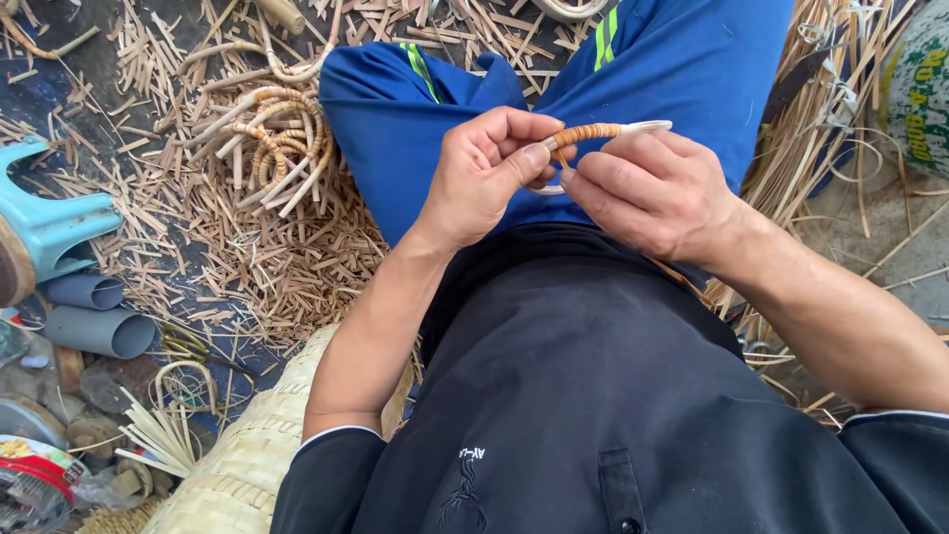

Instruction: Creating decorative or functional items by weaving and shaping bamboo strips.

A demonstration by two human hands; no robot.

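- Your two hands meet above your lap, over the blue trousers point(593, 79), and both are closed on the wrapped cane ring point(583, 133).
- Your left hand point(484, 173) pinches the ring's left end between thumb and fingers; your right hand point(652, 193) grips it from below, just beside the left.
- The ring's long axis runs left to right, with its pale unwrapped end point(647, 126) beyond your right hand.
- Farther left of the ring, coiled cane pieces point(272, 138) lie on the floor among cuttings.
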